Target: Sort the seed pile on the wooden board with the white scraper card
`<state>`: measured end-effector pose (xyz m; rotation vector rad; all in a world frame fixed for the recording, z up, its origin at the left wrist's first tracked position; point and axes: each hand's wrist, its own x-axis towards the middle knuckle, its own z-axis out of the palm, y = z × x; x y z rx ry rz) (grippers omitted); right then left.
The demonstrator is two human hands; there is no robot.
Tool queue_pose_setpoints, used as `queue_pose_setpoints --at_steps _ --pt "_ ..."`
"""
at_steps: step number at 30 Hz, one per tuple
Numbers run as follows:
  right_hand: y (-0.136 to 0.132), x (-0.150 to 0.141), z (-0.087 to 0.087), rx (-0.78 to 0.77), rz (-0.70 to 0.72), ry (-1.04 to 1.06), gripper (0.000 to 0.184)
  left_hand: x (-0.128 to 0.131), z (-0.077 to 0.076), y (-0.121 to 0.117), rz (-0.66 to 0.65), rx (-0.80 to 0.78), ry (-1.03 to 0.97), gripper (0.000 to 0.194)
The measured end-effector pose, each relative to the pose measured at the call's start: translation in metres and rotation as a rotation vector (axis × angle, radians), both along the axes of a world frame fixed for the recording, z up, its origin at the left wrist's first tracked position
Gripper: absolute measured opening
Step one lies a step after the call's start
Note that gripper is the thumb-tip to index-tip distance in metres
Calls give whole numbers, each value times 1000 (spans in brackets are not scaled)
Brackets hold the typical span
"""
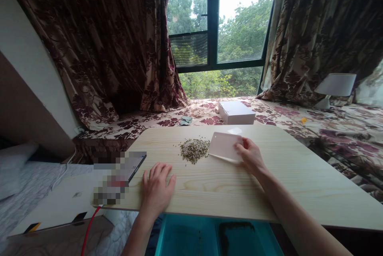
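Note:
My right hand pinches the right edge of a translucent white plastic scraper, a flat sheet with a small hole in one corner. The scraper is tilted over the wooden table, its left edge right beside a pile of small green-brown beans mixed with white grains. A few loose beans lie scattered around the pile. To the left, my left hand rests flat on the tabletop with fingers spread, holding nothing.
A phone or tablet, partly blurred out, sits at the table's left edge with a red cable. Below the front edge is a teal bin. A white box and a lamp stand on the patterned window ledge.

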<state>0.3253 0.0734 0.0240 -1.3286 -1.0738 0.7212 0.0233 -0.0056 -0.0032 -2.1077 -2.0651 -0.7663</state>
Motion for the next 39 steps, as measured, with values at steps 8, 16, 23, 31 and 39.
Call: queue_pose_setpoints --at_steps 8,16,23,31,39 --pt "-2 -2 0 -11 25 32 32 -1 0 0 -8 -4 8 28" --pt "-4 -5 2 -27 58 6 31 -2 -2 1 -7 9 2 28" --pt "-5 -6 2 -12 67 9 31 -2 -2 1 -7 15 1 28" --pt "-7 -6 4 -2 52 -18 32 -2 -4 2 -7 21 0 28" --pt "-6 -7 3 0 64 -14 31 -1 -2 1 -6 11 -6 28"
